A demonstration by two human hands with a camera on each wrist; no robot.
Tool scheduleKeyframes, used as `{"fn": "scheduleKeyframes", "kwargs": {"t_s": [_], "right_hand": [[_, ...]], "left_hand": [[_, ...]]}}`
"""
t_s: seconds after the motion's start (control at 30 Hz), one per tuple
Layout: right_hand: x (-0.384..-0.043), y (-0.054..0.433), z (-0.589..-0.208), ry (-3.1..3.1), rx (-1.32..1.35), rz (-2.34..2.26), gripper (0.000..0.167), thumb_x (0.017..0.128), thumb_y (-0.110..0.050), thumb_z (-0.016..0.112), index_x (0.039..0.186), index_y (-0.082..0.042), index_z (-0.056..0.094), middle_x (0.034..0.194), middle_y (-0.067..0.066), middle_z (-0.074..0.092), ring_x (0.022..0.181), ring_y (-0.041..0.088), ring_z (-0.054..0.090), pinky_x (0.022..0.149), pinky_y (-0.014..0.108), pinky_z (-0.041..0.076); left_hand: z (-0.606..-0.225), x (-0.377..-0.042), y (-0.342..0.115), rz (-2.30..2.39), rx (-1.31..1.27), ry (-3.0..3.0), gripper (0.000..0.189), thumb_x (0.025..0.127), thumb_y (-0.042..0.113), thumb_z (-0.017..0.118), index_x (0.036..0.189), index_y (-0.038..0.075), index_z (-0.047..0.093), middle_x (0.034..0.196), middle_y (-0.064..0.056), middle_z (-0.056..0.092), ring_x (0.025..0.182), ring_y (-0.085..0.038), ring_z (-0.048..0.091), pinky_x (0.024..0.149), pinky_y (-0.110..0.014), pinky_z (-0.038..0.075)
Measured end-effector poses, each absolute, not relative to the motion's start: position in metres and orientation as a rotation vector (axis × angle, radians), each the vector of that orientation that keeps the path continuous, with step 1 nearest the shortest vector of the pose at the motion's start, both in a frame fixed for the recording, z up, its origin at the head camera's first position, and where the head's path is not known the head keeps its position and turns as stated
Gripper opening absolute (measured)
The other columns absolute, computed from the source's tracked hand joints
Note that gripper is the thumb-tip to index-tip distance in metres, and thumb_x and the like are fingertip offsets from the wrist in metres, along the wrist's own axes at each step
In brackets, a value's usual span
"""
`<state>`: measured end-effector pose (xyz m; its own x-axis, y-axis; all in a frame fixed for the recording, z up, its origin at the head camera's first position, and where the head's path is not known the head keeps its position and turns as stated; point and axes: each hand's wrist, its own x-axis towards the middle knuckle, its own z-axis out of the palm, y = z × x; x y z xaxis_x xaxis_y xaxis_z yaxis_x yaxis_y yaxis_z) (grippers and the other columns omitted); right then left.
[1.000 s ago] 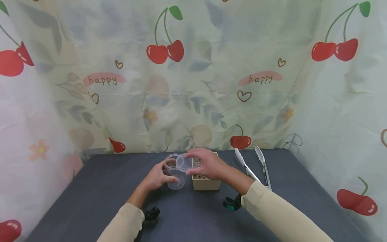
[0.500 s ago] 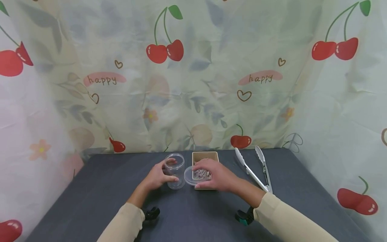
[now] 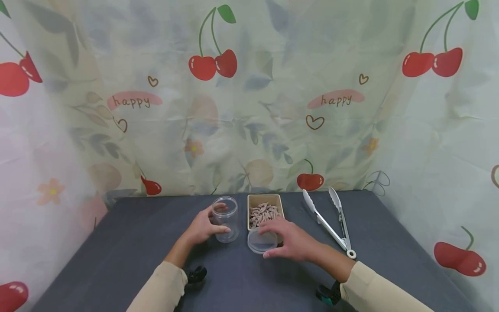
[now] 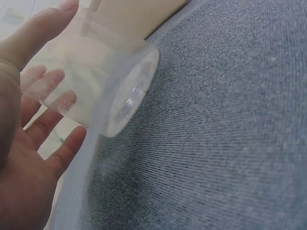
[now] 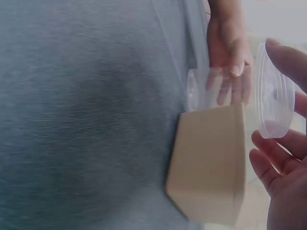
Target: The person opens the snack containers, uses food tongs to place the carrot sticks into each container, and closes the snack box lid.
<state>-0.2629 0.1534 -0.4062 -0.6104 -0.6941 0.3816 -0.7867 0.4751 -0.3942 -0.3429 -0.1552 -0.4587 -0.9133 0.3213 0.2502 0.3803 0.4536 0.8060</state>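
A clear plastic jar [image 3: 230, 219] stands upright on the dark table, its mouth uncovered. My left hand [image 3: 199, 226] holds it from the left, thumb in front and fingers behind; the left wrist view shows the jar's base [image 4: 132, 98] on the cloth. My right hand [image 3: 292, 240] grips a translucent round lid [image 3: 258, 242] between thumb and fingers, held off the table at the near side of a beige box [image 3: 265, 198]. Inside the box lie many small greyish-pink strips [image 3: 263, 213]. In the right wrist view the lid [image 5: 273, 96] is beside the box's wall [image 5: 206, 163].
Metal tongs [image 3: 330, 231] with pale scalloped tips lie spread to the right of the box. A dark cloth [image 3: 136, 251] covers the table. A cherry-printed curtain [image 3: 249, 108] encloses the back and sides.
My right hand has carried the lid away from the jar's mouth, rightward, down and nearer to me, uncovering the view of the box's strips. My left hand and the jar stay put.
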Motion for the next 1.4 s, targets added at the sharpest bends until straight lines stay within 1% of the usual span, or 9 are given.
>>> {"fn": "scheduleKeyframes", "kwargs": {"t_s": [0.1,0.33,0.57,0.77,0.87,0.97,1.07,1.23,1.4], "right_hand": [[-0.258,0.161,-0.416,-2.547,1.290,0.851,0.047,0.078,-0.037,0.082,0.117,-0.017,0.067,0.127,0.005,0.061,0.118,0.024,0.053,0.096,0.046,0.042],[-0.250,0.172,-0.431,-2.566,1.285,0.900,0.046,0.076,-0.033,0.083,0.116,-0.017,0.066,0.129,0.010,0.060,0.122,0.028,0.052,0.097,0.045,0.041],[-0.252,0.175,-0.441,-2.720,1.279,0.905,0.049,0.076,-0.030,0.082,0.121,-0.017,0.064,0.134,0.010,0.056,0.123,0.026,0.051,0.097,0.041,0.041],[-0.254,0.172,-0.452,-2.732,1.356,0.837,0.048,0.078,-0.030,0.081,0.120,-0.015,0.064,0.131,0.012,0.057,0.121,0.026,0.051,0.098,0.040,0.040],[-0.256,0.170,-0.456,-2.741,1.365,0.827,0.048,0.077,-0.030,0.082,0.118,-0.014,0.065,0.130,0.011,0.057,0.120,0.025,0.052,0.098,0.039,0.040],[-0.256,0.168,-0.458,-2.765,1.352,0.817,0.048,0.075,-0.030,0.082,0.118,-0.014,0.065,0.129,0.009,0.057,0.120,0.024,0.051,0.098,0.038,0.040],[-0.257,0.165,-0.459,-2.775,1.338,0.788,0.048,0.074,-0.030,0.083,0.116,-0.015,0.065,0.128,0.007,0.058,0.119,0.022,0.050,0.097,0.037,0.040],[-0.256,0.162,-0.459,-2.788,1.327,0.751,0.049,0.072,-0.028,0.084,0.115,-0.014,0.065,0.126,0.005,0.058,0.117,0.021,0.049,0.097,0.035,0.039],[-0.256,0.160,-0.456,-2.840,1.317,0.693,0.051,0.071,-0.028,0.085,0.116,-0.016,0.064,0.124,0.000,0.058,0.116,0.018,0.047,0.098,0.034,0.038]], "left_hand": [[-0.459,-0.341,-0.154,-1.491,-0.636,-2.629,0.070,0.073,0.018,0.087,0.135,0.010,0.054,0.128,-0.005,0.061,0.096,-0.021,0.057,0.079,-0.035,0.046],[-0.460,-0.342,-0.153,-1.500,-0.593,-2.631,0.070,0.073,0.015,0.087,0.134,0.013,0.054,0.129,-0.003,0.061,0.097,-0.021,0.057,0.079,-0.036,0.046],[-0.459,-0.342,-0.155,-1.475,-0.616,-2.645,0.073,0.074,0.020,0.087,0.137,0.009,0.052,0.128,-0.004,0.060,0.095,-0.020,0.057,0.074,-0.033,0.047],[-0.458,-0.341,-0.155,-1.507,-0.657,-2.609,0.074,0.074,0.015,0.086,0.138,0.005,0.050,0.130,-0.010,0.059,0.096,-0.022,0.058,0.073,-0.036,0.048],[-0.458,-0.340,-0.155,-1.513,-0.654,-2.612,0.073,0.075,0.014,0.086,0.138,0.005,0.050,0.131,-0.010,0.059,0.097,-0.022,0.058,0.074,-0.036,0.048],[-0.457,-0.340,-0.155,-1.499,-0.626,-2.639,0.071,0.075,0.016,0.086,0.137,0.009,0.051,0.130,-0.006,0.060,0.098,-0.021,0.058,0.075,-0.034,0.048],[-0.458,-0.341,-0.155,-1.489,-0.606,-2.654,0.071,0.075,0.017,0.086,0.137,0.010,0.052,0.130,-0.002,0.060,0.097,-0.020,0.057,0.076,-0.034,0.047],[-0.457,-0.340,-0.154,-1.487,-0.598,-2.656,0.073,0.075,0.017,0.086,0.138,0.008,0.051,0.130,-0.002,0.060,0.096,-0.021,0.057,0.075,-0.036,0.047],[-0.456,-0.340,-0.154,-1.491,-0.580,-2.658,0.074,0.074,0.018,0.087,0.138,0.010,0.051,0.130,-0.001,0.060,0.098,-0.021,0.056,0.077,-0.036,0.047]]}}
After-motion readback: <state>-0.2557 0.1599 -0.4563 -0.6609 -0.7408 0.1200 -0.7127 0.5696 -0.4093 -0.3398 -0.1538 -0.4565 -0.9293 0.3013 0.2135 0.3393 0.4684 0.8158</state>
